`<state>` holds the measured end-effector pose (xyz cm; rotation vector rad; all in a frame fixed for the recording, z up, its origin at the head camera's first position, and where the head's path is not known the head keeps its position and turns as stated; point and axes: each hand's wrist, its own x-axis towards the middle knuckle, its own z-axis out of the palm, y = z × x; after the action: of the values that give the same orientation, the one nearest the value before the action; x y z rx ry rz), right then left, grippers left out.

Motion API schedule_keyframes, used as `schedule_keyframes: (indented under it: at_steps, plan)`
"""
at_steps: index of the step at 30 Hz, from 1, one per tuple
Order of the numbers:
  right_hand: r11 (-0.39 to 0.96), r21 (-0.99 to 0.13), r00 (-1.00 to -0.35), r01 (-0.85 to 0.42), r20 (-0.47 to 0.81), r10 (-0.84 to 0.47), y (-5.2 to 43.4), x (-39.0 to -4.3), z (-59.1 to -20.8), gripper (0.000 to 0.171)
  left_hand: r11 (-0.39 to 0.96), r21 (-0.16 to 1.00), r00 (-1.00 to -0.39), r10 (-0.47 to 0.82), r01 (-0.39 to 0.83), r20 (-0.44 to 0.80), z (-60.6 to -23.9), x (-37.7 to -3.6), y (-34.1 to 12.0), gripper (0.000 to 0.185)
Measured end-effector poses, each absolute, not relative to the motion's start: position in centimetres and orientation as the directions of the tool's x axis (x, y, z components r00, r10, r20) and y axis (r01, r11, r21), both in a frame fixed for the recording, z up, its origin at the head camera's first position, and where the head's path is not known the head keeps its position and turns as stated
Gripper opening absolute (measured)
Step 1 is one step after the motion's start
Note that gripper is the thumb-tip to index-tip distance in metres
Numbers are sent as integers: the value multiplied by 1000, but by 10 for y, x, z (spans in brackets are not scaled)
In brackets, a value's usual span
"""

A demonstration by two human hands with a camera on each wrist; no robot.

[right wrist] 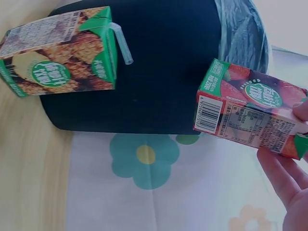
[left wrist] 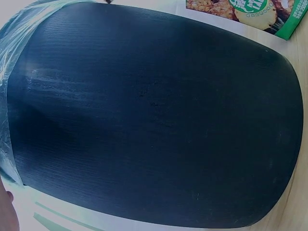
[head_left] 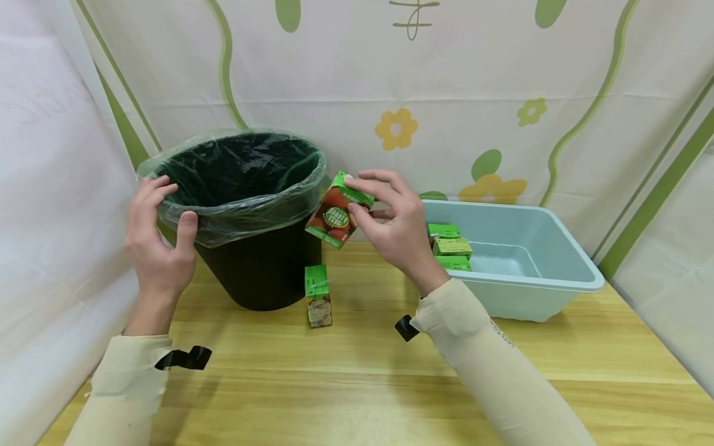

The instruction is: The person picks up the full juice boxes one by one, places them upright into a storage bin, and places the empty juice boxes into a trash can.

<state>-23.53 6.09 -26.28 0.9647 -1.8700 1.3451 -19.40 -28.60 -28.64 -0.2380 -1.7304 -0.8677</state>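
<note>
A black trash bin [head_left: 262, 272] with a clear plastic liner [head_left: 245, 217] folded over its rim stands at the left. My left hand [head_left: 162, 241] grips the rim at its near left side, fingertips over the edge and thumb on the liner outside. My right hand [head_left: 390, 223] pinches a red and green juice box [head_left: 338, 214] between thumb and fingers, tilted, in the air just right of the bin. Its barcode side [right wrist: 231, 120] shows in the right wrist view. A second juice box [head_left: 318, 297], brown and green, stands upright at the bin's foot, a bent straw [right wrist: 122, 43] at its top.
A light blue plastic tub [head_left: 519, 294] stands at the right, with several green-topped juice boxes [head_left: 453, 248] along its left side. Behind everything hangs a white cloth [head_left: 334, 74] with flowers and leaves. The wooden table [head_left: 346, 384] runs toward me.
</note>
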Motion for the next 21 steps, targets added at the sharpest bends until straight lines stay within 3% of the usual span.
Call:
schedule_keyframes:
  at_steps: [5, 9, 21]
  plan:
    - [216, -413, -453, -885, 872, -188, 61, -236, -256, 32, 711, 425, -350, -262, 560, 899, -287, -195, -286, 74]
    - [201, -391, -425, -898, 890, -167, 60, -235, -249, 30, 712, 422, -347, -260, 561, 901, -287, -195, -286, 74]
    - [78, -474, -480, -877, 872, -93, 52, -231, -224, 31, 703, 425, -343, -267, 571, 901, -286, -195, -286, 75]
